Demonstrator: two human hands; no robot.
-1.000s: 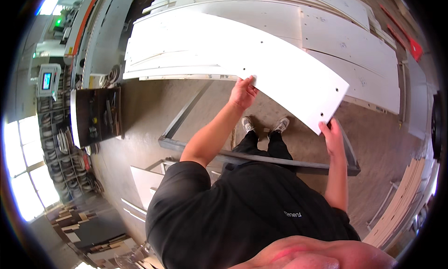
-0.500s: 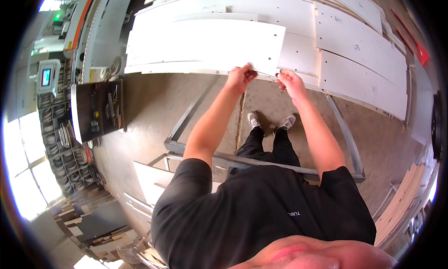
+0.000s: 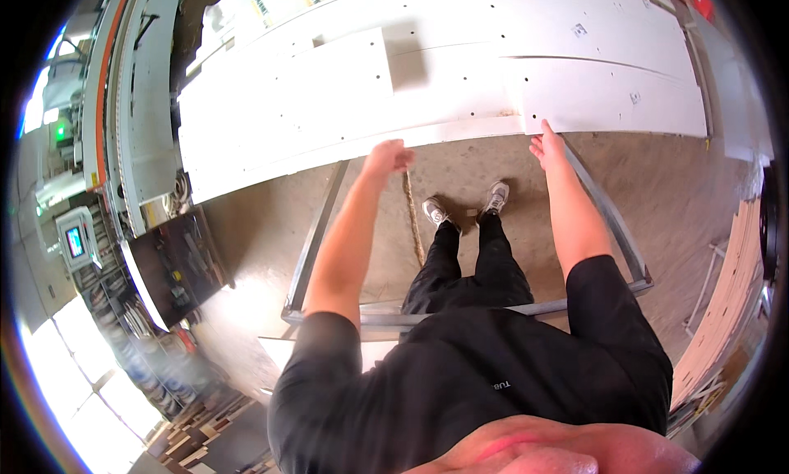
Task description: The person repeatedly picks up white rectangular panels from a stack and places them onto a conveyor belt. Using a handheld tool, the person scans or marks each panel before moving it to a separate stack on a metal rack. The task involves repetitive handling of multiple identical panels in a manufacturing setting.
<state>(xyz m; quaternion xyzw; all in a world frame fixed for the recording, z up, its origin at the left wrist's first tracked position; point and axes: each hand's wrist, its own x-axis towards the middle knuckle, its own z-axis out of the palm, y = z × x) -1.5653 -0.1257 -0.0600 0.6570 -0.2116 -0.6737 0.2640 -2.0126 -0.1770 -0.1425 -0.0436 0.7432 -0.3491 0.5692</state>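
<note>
My left hand (image 3: 388, 157) hovers just off the near edge of the white panels, fingers loosely bent and apart, with nothing visible in it. My right hand (image 3: 548, 147) is further right, fingers spread, its fingertip at the near edge of a drilled white panel (image 3: 608, 96); whether it touches is unclear. A smaller white panel (image 3: 349, 75) with dark holes near its right end lies flat on the left part of the stack, apart from both hands. Glare hides its left outline.
A grey metal frame (image 3: 316, 235) stands around my legs on the concrete floor (image 3: 263, 227). To the left are a long machine (image 3: 152, 104) with an orange strip, a small screen (image 3: 76, 240) and a dark tray of tools (image 3: 177, 264). Wooden boards (image 3: 723, 301) lean at the right.
Both hands have let go of the smaller white panel and moved apart, the right one to the right. That panel now lies further left on the stack. My view has shifted too.
</note>
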